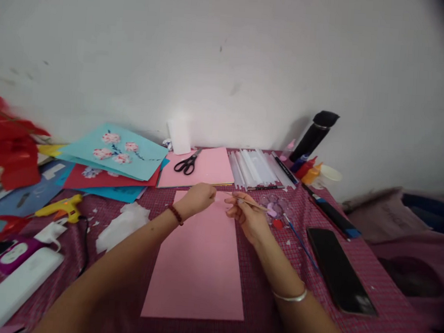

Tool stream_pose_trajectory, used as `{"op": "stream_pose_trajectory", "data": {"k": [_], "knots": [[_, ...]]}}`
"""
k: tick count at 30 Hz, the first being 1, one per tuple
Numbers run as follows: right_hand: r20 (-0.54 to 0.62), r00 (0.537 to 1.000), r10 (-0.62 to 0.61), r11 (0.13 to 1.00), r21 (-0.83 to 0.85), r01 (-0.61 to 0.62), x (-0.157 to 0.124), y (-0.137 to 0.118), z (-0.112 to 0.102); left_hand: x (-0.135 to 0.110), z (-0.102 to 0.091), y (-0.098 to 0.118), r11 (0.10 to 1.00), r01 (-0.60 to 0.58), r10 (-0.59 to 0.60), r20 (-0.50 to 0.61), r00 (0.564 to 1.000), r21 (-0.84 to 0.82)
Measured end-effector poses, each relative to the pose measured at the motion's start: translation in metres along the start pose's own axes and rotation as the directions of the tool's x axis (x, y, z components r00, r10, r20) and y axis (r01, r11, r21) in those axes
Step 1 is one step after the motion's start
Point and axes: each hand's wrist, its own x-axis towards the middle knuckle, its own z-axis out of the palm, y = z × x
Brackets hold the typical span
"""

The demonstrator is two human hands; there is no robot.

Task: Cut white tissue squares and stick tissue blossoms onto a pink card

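A pink sheet of paper [198, 266] lies flat on the patterned cloth in front of me. My left hand [197, 197] rests closed at the sheet's far edge, fingers curled; what it pinches is hidden. My right hand [247, 214] is closed on a thin paintbrush [255, 205], held just above the sheet's far right corner with the tip pointing left toward the other hand. A clear paint palette [277, 211] with red and purple dabs sits right beside the right hand.
Scissors [187, 163] lie on a second pink sheet at the back. Coloured papers [116, 151] are stacked back left, a yellow glue gun [61, 207] at left. A black phone [340, 271] lies at right, glue sticks [258, 166] and a dark bottle [315, 135] behind.
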Motion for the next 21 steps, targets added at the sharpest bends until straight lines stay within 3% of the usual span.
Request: {"op": "stream_pose_trajectory", "data": {"k": [5,12,18,21], "knots": [[-0.062,0.998,0.004,1.000,-0.031,-0.006,0.008,0.008,-0.008,-0.002,0.016,-0.005,0.999,-0.039,0.040,0.126,0.991,-0.013],[-0.044,0.998,0.034,0.995,-0.089,-0.038,0.012,0.013,-0.007,-0.017,0.023,-0.001,0.999,-0.032,0.031,0.153,0.988,0.005],[-0.083,0.991,-0.105,0.896,-0.441,0.058,0.020,0.016,-0.008,-0.023,0.024,0.005,1.000,-0.007,0.002,0.159,0.987,0.029],[-0.139,0.983,-0.123,0.856,-0.516,0.034,0.027,0.019,-0.008,-0.025,0.024,0.008,0.999,0.003,-0.009,0.152,0.988,0.042]]}}
